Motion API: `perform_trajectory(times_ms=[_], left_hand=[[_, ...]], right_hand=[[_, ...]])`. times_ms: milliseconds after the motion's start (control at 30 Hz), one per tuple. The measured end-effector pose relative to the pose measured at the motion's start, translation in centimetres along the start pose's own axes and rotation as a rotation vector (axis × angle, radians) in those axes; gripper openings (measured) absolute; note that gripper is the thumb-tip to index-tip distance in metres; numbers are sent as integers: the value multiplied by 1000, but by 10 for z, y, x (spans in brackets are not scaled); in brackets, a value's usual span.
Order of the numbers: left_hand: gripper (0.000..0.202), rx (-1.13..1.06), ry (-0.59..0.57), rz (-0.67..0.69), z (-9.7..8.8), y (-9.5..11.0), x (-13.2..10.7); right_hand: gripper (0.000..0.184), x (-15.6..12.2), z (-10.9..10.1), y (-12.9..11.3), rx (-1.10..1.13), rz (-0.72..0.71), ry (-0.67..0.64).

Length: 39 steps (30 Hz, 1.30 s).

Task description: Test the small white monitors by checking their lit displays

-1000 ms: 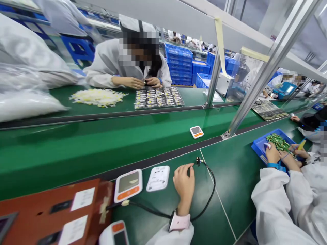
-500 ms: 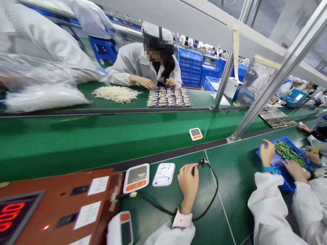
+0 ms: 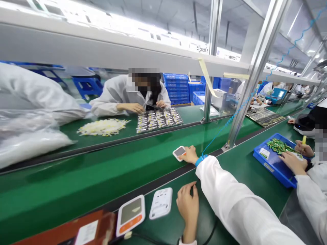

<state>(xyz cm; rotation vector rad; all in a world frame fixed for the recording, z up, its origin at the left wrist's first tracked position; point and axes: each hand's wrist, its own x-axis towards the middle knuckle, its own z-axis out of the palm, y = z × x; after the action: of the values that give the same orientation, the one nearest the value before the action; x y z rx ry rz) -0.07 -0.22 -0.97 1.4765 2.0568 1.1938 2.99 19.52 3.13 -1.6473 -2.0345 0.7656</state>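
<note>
Green conveyor belt (image 3: pixel 102 177) fills the middle of the view, with the green bench (image 3: pixel 230 170) in front of it. A co-worker's white sleeve (image 3: pixel 237 207) crosses the bench from the lower right. Its hand (image 3: pixel 190 154), wearing a blue wrist strap, lies on a small white and orange device (image 3: pixel 178 152) on the belt and partly covers it.

At the bottom edge a brown box (image 3: pixel 76 229) is cut off by the frame. Beside it lies a white monitor with an orange strip (image 3: pixel 130 214), then a plain white unit (image 3: pixel 160 203).

The left hand (image 3: pixel 187 204) rests on the bench just beside the white unit, apart from it, with its fingers loosely curled. Its underside is hidden, so I cannot tell whether it pinches anything. The black cable (image 3: pixel 213 227) shows only in short pieces by the wrist, and its end is out of sight. The right hand does not show at all.
</note>
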Motion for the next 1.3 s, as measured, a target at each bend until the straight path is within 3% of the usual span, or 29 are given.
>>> perform_trajectory(times_ms=[100,167,233,333,433,500,633,833,1300], left_hand=[[24,-8,12,28,2,-5,1],[24,-16,15,31,3,-5,0],[24,-22,19,22,2,-3,-1],[23,-23,15,3,1,3,-3],[22,-24,3,-24,-1,8,-4],[22,-24,-3,-38,-2,10,-5],[21,-15,-7,-50,-3,13,-6],[22,9,-14,-45,-3,11,-6],[23,29,-18,-24,-3,6,-6]], right_hand=[[61,-2,9,-8,96,-212,-97],[55,-8,6,-10,165,-294,-136],[45,-19,-4,-11,269,-260,-81],[34,-46,-27,-12,605,-142,-37],[37,-82,-57,-11,915,-94,-98],[44,-107,-77,-10,991,-109,-101],[48,-143,-108,-10,1040,-128,-47],[42,-167,-135,-14,1069,-199,5],[38,-171,-151,-8,1028,-209,96]])
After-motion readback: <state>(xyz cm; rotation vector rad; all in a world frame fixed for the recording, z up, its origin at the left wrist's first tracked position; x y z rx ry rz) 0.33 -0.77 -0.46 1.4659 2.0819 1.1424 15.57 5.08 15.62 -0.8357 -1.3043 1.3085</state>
